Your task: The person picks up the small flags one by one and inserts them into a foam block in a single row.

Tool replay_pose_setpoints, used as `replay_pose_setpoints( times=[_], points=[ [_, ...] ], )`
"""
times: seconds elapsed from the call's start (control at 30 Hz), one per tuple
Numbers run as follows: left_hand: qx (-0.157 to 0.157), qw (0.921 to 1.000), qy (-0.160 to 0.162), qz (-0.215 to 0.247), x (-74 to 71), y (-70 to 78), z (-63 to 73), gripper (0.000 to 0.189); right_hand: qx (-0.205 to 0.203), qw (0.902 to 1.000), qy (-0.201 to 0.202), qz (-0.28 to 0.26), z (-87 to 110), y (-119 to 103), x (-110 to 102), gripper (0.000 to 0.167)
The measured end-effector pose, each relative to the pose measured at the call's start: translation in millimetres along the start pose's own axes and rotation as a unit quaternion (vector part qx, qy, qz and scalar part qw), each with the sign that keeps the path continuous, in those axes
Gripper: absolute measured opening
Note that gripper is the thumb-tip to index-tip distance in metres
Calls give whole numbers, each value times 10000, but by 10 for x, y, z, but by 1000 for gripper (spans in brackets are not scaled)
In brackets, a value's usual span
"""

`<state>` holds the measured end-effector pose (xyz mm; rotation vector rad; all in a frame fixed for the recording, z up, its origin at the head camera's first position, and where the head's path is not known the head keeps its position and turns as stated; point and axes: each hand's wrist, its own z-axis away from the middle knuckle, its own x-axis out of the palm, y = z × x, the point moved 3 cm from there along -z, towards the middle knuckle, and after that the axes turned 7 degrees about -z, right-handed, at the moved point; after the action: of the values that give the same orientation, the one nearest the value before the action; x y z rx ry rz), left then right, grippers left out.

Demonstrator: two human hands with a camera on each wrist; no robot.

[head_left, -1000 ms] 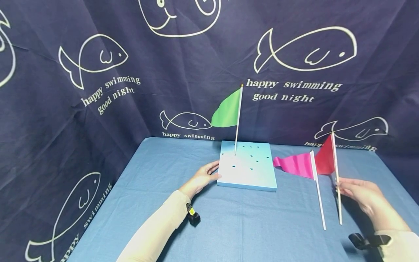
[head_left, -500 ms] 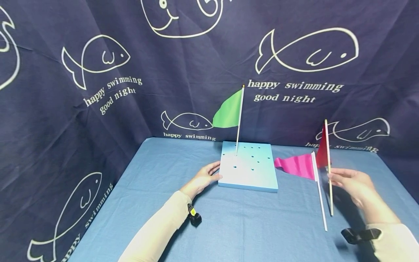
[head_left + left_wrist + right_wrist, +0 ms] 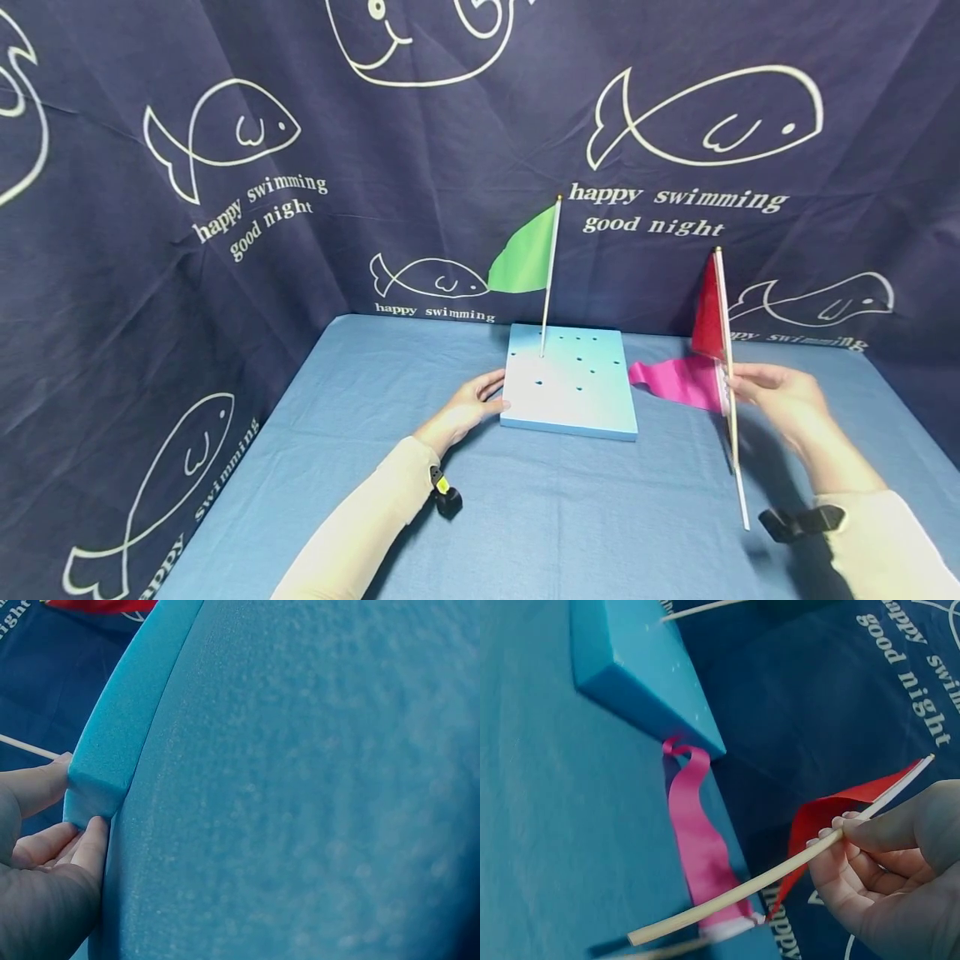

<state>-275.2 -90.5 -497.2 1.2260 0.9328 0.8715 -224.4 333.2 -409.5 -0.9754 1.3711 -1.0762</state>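
A light-blue foam board (image 3: 562,400) with several small holes lies on the table. My left hand (image 3: 465,408) holds it at its left edge; in the left wrist view the fingers (image 3: 90,847) meet the board's corner. A green flag (image 3: 525,254) stands upright in one of the holes. My right hand (image 3: 783,408) pinches the pole of a red flag (image 3: 708,312) between thumb and fingertips, the flag near upright. Behind the red flag, a pink flag (image 3: 671,383) lies on the table, its pole partly hidden by the held pole.
Blue cloth (image 3: 570,517) covers the table. A dark curtain (image 3: 450,167) with white fish drawings and lettering hangs along the back and left. The pink flag's tip reaches the board's right side.
My right hand has carried the red flag left and upward, from right of the pink flag's pole to in front of it. The left hand stays at the board.
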Motion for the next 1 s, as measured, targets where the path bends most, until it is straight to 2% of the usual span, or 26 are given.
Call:
replay_pose_setpoints(
  times=[0.17,0.3,0.5,0.57,0.67,0.87,1.0],
  points=[
    [-11,10000,31,-1,-4,-12,1,64,-281,9994,72,196,-63,-145,145,17],
    [15,10000,5,72,-6,-2,-1,64,-533,9976,164,408,-130,-299,269,10],
    [76,9999,14,90,-8,45,-2,64,-786,9966,181,142,-247,-529,459,22],
    [60,10000,4,66,-4,54,1,64,-849,9961,179,152,-278,-589,519,22],
    [45,10000,5,67,-2,53,4,64,-952,9951,172,179,-315,-665,610,32],
    [55,10000,-27,7,4,53,15,63,-1093,9939,19,155,-358,-753,784,28],
    [53,10000,-49,0,15,47,21,63,-1213,9925,-26,159,-358,-801,876,31]
  ],
)
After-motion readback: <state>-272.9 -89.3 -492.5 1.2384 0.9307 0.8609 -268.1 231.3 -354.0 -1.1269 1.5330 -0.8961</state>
